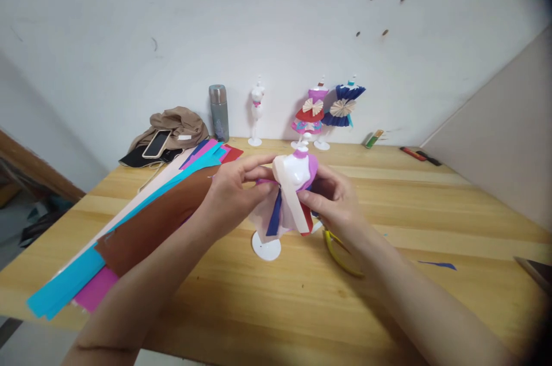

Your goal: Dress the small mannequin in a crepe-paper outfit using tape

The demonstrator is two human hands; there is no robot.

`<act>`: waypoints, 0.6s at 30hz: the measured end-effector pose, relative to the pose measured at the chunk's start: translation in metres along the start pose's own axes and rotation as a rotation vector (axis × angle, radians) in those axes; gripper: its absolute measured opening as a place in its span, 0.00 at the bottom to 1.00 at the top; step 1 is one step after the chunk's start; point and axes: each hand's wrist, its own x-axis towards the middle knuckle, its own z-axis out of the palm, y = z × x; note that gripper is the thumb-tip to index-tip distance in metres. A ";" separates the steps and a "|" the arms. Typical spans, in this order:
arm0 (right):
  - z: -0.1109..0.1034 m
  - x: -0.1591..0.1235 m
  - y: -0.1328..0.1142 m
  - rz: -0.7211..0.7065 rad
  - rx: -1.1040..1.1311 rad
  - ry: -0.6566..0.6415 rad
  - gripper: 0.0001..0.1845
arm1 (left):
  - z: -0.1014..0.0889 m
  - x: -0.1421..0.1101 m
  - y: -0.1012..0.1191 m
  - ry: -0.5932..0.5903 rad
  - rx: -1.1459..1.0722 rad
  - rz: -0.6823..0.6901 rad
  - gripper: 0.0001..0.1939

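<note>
So from the left, there's a fanned stack of crepe-looking sheets (159, 222) in cyan, brown, magenta and pale pink on the wood-grain surface (409, 297), left of the little mannequin (296, 170). Left hand (235, 193) pinches the mannequin's paper outfit on its left side. The mannequin sits right between the hands, glossy white bust tilted, with a cream strip slanting down over a narrow navy piece and a sheer pale skirt. Right hand (334, 199) grips its other side, so both hands are clamped on it. Yellow-handled scissors (340, 256) lie just right of it, partly under the right hand.
</note>
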 end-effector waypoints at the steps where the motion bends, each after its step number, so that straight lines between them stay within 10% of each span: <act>1: 0.000 0.000 0.001 -0.005 -0.005 -0.002 0.16 | -0.001 0.000 0.000 0.000 0.009 0.008 0.19; 18: 0.008 -0.006 -0.020 -0.044 -0.189 -0.023 0.17 | 0.002 -0.009 0.013 0.068 0.223 0.058 0.13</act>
